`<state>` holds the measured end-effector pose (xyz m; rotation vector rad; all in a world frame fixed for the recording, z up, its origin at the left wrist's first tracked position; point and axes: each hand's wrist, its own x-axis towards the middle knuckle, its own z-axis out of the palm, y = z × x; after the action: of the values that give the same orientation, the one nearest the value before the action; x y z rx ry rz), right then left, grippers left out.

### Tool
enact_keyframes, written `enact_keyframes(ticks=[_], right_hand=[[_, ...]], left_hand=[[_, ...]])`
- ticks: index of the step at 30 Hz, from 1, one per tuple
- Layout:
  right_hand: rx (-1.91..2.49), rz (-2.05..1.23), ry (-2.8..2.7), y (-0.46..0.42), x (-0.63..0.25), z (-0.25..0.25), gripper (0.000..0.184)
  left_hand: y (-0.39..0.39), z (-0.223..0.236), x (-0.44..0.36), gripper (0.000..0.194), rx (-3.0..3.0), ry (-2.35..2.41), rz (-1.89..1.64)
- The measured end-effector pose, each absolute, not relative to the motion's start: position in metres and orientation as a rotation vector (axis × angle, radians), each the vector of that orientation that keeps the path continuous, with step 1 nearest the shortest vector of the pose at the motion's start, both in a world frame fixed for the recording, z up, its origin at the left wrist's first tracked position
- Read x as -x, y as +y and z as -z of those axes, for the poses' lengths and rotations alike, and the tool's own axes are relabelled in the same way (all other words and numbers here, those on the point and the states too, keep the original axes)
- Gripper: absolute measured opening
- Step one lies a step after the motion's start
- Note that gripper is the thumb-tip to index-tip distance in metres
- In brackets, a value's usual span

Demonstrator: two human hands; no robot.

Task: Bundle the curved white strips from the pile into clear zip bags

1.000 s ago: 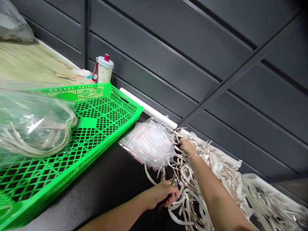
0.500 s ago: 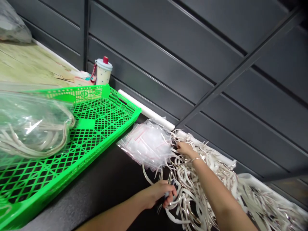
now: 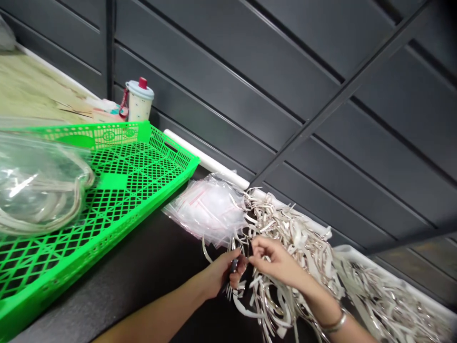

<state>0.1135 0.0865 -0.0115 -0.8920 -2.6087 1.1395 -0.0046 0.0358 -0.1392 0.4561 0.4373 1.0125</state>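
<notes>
Left hand curled round a small dark tool; right hand just beside, grip unclear; white strips lay at their 2 o'clock, zip bags at 11, presumably for easy reach

Left hand grips dark object; right hand close beside.

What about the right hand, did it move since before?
Yes, the right hand moved away from the dark wall, back toward the person, beside the left hand.
</notes>
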Motion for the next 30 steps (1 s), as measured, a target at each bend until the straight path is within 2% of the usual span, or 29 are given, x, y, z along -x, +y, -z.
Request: enact_keyframes(ticks=[2,4,8,11,13,15,17,22,30], right_hand=[[0.986,-1.173,-2.624,0.077,-0.110,0.021,0.011],[1.045,-1.016,-2.698,0.079,-0.108,0.030,0.011],[1.077,-0.474,-2.988,0.111,-0.107,0.030,0.008],[1.436,0.085,-2.976,0.160,-0.112,0.015,0.015],[1.640,0.274,-2.853,0.201,-0.119,0.006,0.024],[1.849,0.408,-2.739,0.240,-0.130,0.000,0.024],[2.039,0.471,-2.662,0.272,-0.141,0.001,0.019],[2.361,0.485,-2.596,0.316,-0.153,0.020,0.027],[2.454,0.528,-2.593,0.318,-0.149,0.043,0.027]], left_hand=[[0.032,0.135,0.005,0.059,-0.502,0.444,-1.007],[0.028,0.131,0.005,0.063,-0.599,0.468,-1.018],[0.024,0.127,0.007,0.050,-0.694,0.550,-1.026],[0.025,0.128,0.008,0.046,-0.715,0.595,-0.990],[0.027,0.129,0.008,0.043,-0.731,0.602,-0.974],[0.028,0.129,0.009,0.041,-0.732,0.593,-0.964],[0.029,0.130,0.010,0.038,-0.726,0.586,-0.955],[0.031,0.132,0.011,0.034,-0.706,0.562,-0.932],[0.032,0.129,0.015,0.041,-0.683,0.559,-0.898]])
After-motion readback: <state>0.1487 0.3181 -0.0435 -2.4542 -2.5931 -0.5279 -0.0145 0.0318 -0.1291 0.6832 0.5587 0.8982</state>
